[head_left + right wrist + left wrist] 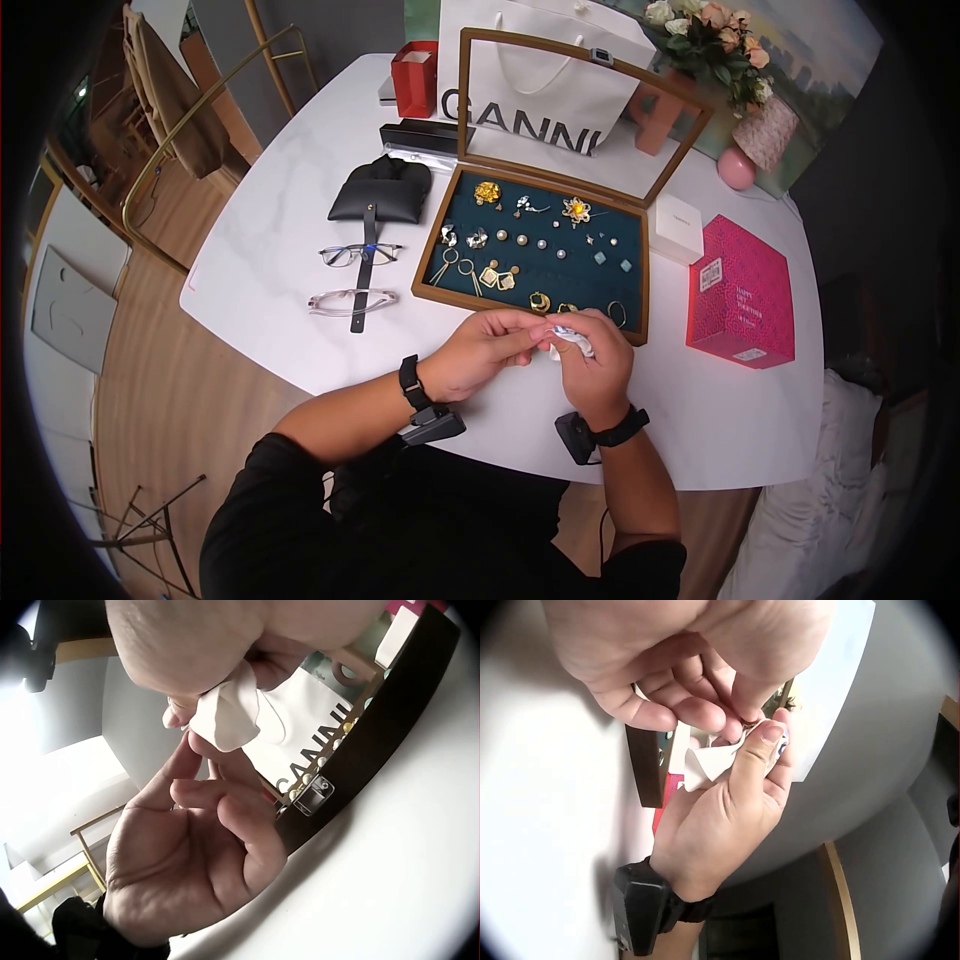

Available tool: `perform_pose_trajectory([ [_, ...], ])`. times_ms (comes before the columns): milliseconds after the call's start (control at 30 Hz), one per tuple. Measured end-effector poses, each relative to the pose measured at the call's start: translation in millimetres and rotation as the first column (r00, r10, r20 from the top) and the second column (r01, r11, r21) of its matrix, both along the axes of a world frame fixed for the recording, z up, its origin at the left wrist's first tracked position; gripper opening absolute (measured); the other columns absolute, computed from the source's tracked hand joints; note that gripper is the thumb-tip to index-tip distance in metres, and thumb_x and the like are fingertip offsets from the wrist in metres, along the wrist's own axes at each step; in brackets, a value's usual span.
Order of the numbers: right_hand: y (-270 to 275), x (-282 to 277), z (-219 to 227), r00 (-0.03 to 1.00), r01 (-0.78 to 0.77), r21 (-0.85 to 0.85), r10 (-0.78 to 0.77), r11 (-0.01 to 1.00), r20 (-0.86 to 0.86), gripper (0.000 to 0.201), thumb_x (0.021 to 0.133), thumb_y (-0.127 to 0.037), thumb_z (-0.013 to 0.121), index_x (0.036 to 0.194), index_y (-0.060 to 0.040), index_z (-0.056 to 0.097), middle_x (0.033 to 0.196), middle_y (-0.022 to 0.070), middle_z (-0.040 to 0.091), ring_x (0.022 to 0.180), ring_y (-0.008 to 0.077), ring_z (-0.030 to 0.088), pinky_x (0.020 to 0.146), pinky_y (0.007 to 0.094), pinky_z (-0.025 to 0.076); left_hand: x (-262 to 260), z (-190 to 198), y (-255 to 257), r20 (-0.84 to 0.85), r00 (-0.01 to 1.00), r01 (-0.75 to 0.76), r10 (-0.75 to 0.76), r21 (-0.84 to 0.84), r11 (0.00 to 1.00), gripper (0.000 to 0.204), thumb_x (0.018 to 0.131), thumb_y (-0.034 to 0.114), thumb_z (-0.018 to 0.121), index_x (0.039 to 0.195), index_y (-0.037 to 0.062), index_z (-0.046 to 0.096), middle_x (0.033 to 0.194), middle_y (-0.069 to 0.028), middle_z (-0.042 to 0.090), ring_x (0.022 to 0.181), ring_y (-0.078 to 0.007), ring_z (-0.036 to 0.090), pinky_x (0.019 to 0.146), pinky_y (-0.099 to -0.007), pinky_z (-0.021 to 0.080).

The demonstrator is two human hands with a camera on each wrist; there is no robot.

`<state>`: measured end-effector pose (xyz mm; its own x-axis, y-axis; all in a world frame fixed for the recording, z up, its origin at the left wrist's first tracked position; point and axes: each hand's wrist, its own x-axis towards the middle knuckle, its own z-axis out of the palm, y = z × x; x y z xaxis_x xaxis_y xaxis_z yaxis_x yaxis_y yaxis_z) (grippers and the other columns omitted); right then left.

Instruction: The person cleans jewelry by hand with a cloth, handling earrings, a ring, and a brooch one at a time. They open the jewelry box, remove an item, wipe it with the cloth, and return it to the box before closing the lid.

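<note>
Just in front of the jewelry box [430,290], both hands meet at the fingertips. The right hand [598,370] pinches a white cloth [575,342], which hangs from its fingers in the right wrist view [226,712]. Thumb and index finger of the left hand [480,355] come together at the cloth's edge; a small gold-brown thing [750,724] shows between the fingertips in the left wrist view, mostly hidden. Earrings, pearl studs and brooches lie in rows on the box's dark green lining [520,265]. Its glass lid [466,90] stands raised.
Two pairs of glasses [360,254] and a black pouch [378,200] lie left of the box. At the right stand a small white box [677,230] and a pink box [745,300]. Behind are a white paper bag [550,70], a red box [414,80] and a lamp [737,168].
</note>
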<state>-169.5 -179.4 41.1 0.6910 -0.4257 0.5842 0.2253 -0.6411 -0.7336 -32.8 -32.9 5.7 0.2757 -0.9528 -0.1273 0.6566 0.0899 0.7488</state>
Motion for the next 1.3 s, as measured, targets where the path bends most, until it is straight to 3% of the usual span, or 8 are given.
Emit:
perform_pose_trajectory([
  [100,-0.9,0.8,-2.1,1.000,-0.017,-0.012,0.017,1.000,0.001,0.020,0.091,0.007,0.082,0.110,0.0000,0.077,0.100,0.0124,0.077,0.088,0.0230,0.074,0.078,0.0320,0.058,0.4,-5.4,-0.2,0.035,0.999,-0.008,0.009,-0.028,1.000,0.022,0.112,0.017,0.071,0.129,0.0043,0.076,0.112,0.0000,0.077,0.092,-0.0055,0.061,0.084,-0.0218,0.051],
  [200,-2.7,1.9,-1.8,0.998,-0.043,0.016,0.044,0.999,-0.038,0.023,0.091,0.007,0.078,0.113,-0.0011,0.077,0.102,0.0148,0.077,0.090,0.0303,0.076,0.079,0.0368,0.061,-1.2,-7.7,-1.6,0.116,0.992,-0.054,0.057,-0.032,0.998,0.017,0.112,0.015,0.071,0.123,0.0045,0.075,0.109,-0.0003,0.076,0.092,-0.0053,0.062,0.082,-0.0226,0.051],
  [533,-8.3,5.5,-8.9,0.994,-0.102,0.118,0.107,0.988,-0.039,0.023,0.091,0.005,0.080,0.113,-0.0010,0.076,0.109,0.0139,0.074,0.099,0.0270,0.074,0.088,0.0354,0.058,-0.5,-10.5,0.1,0.335,0.935,-0.107,0.117,-0.048,0.993,0.008,0.112,0.013,0.070,0.116,0.0064,0.072,0.104,0.0019,0.073,0.091,-0.0044,0.063,0.082,-0.0234,0.051],
  [600,-10.4,5.5,-8.9,0.992,-0.121,0.096,0.125,0.988,-0.032,0.025,0.091,0.004,0.081,0.116,-0.0007,0.075,0.114,0.0139,0.073,0.102,0.0257,0.073,0.090,0.0346,0.058,-0.7,-10.1,1.3,0.345,0.931,-0.106,0.119,-0.058,0.993,0.008,0.111,0.012,0.070,0.117,0.0061,0.071,0.104,0.0025,0.073,0.092,-0.0042,0.063,0.082,-0.0236,0.051],
  [800,-14.3,6.0,-20.9,0.974,-0.208,0.339,0.227,0.918,-0.016,0.031,0.096,0.002,0.079,0.125,0.0008,0.069,0.123,0.0114,0.068,0.109,0.0193,0.069,0.098,0.0315,0.055,0.0,-6.8,3.4,0.347,0.930,-0.088,0.122,-0.110,0.990,0.007,0.111,0.009,0.069,0.117,0.0050,0.070,0.103,0.0031,0.071,0.094,-0.0040,0.063,0.083,-0.0237,0.051],
  [1033,-15.6,5.7,-23.7,0.961,-0.237,0.461,0.276,0.855,-0.018,0.027,0.099,0.001,0.078,0.122,-0.0010,0.066,0.117,0.0064,0.066,0.105,0.0119,0.066,0.094,0.0278,0.054,0.0,-7.2,2.4,0.341,0.935,-0.066,0.096,-0.100,0.993,0.007,0.111,0.001,0.067,0.117,0.0031,0.069,0.105,0.0030,0.071,0.094,-0.0030,0.063,0.082,-0.0209,0.051],
  [1300,-14.1,4.9,-21.7,0.952,-0.243,0.548,0.305,0.800,-0.023,0.025,0.101,-0.001,0.078,0.121,-0.0029,0.064,0.112,0.0024,0.067,0.101,0.0073,0.064,0.089,0.0240,0.054,2.3,-0.9,3.0,0.262,0.962,-0.071,0.074,-0.021,0.997,0.009,0.106,0.006,0.076,0.112,0.0063,0.069,0.103,0.0019,0.071,0.089,-0.0058,0.064,0.081,-0.0228,0.053],
])
